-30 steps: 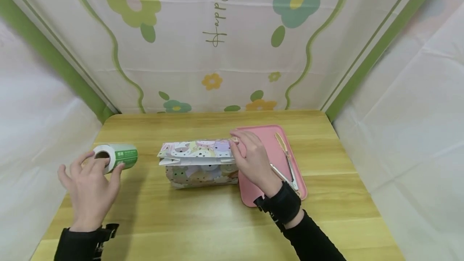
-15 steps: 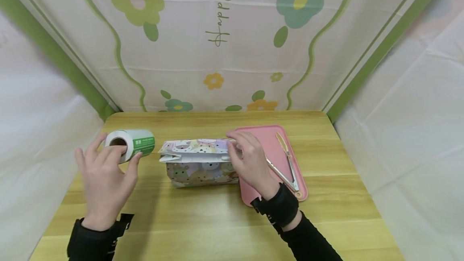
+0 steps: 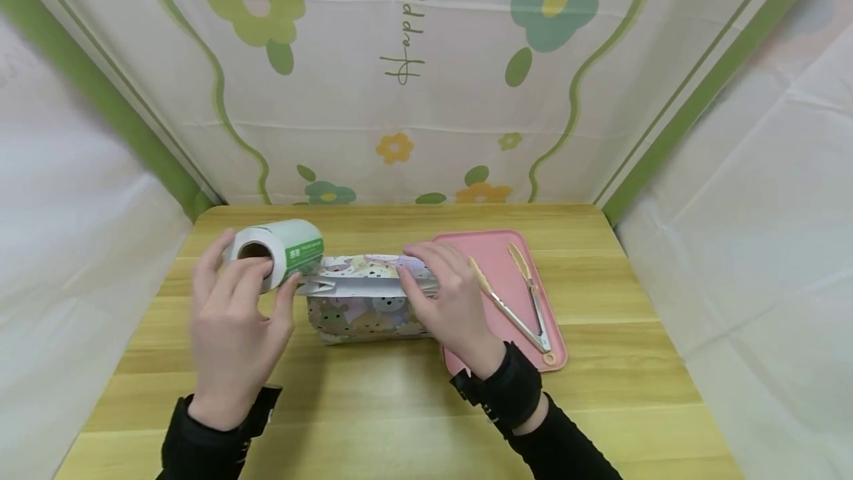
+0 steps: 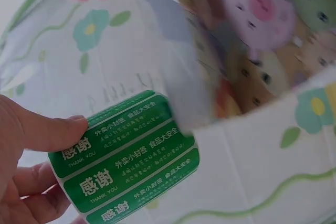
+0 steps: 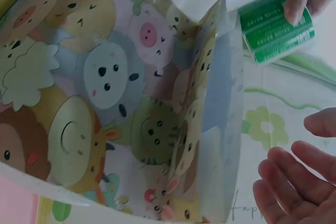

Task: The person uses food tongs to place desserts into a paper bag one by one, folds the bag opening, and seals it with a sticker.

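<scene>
My left hand (image 3: 233, 332) pinches a roll of green seal stickers (image 3: 303, 254), with fingers in its core and the thumb on its outside. The roll is raised at the left end of a paper bag (image 3: 369, 317) printed with cartoon animals. The bag's top is folded over, its white edge facing me. In the left wrist view, white lettering on the sticker roll (image 4: 126, 161) reads "THANK YOU". Over the right end of the fold is my right hand (image 3: 456, 310). In the right wrist view its fingers (image 5: 286, 182) are loosely bent, holding nothing, beside the bag (image 5: 110, 77).
Right of the bag lies a pink tray (image 3: 489, 247), partly behind my right hand. Metal tongs (image 3: 513, 315) with gold-coloured tips rest on it, spread apart. The wood-grain table (image 3: 373, 406) ends at a flower-printed cloth (image 3: 333, 95) behind.
My left hand has carried the sticker roll rightward and up, from the table's left side to the bag's left end. My right hand has shifted slightly left along the fold.
</scene>
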Motion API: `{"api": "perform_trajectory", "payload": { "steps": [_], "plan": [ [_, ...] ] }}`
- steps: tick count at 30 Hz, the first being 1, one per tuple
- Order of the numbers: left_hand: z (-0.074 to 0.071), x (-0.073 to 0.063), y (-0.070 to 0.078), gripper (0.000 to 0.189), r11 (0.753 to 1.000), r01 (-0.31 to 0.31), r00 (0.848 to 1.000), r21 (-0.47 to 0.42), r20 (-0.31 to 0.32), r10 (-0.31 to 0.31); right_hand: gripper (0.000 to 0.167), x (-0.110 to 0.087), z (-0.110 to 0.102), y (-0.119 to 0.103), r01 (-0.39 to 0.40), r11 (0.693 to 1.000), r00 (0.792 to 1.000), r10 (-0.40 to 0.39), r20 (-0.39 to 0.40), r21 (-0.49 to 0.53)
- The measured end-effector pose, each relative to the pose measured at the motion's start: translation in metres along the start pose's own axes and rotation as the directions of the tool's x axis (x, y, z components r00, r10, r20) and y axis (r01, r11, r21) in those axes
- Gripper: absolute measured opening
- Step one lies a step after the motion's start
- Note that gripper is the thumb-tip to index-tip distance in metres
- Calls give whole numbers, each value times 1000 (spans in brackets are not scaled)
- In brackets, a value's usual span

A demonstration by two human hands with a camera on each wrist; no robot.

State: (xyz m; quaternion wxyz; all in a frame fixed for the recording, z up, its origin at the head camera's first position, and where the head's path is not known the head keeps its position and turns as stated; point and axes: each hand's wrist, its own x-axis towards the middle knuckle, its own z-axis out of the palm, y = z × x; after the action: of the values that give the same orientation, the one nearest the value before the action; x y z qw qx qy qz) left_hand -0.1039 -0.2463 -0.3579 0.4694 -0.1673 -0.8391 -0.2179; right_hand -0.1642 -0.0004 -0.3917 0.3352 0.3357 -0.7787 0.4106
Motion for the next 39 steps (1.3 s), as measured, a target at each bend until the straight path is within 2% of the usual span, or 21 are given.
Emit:
{"api": "perform_trajectory", "payload": {
  "steps": [7, 12, 16, 25, 29, 35, 39],
  "plan": [
    [12, 5, 21, 23, 996, -55, 998, -67, -16, 54, 22, 5, 3, -10, 93, 995, 992, -90, -83, 34],
    [22, 9, 32, 23, 989, -97, 995, -112, -28, 94, 26, 7, 4, -14, 136, 989, 976, -125, -180, 55],
    [27, 11, 40, 22, 984, -116, 993, -132, -20, 114, 29, 9, 4, -17, 170, 984, 962, -153, -227, 58],
    [37, 14, 55, 21, 979, -126, 992, -163, -8, 126, 28, 12, 3, -21, 250, 966, 947, -230, -225, 64],
    [40, 15, 61, 19, 974, -137, 990, -177, -12, 137, 28, 11, 2, -21, 259, 963, 945, -237, -223, 71],
    [42, 20, 66, 14, 971, -156, 988, -180, -10, 156, 25, 12, 2, -22, 276, 957, 934, -245, -260, 92],
    [42, 21, 67, 14, 972, -162, 987, -168, -10, 162, 22, 12, 1, -23, 300, 952, 922, -271, -275, 68]
  ]
}}
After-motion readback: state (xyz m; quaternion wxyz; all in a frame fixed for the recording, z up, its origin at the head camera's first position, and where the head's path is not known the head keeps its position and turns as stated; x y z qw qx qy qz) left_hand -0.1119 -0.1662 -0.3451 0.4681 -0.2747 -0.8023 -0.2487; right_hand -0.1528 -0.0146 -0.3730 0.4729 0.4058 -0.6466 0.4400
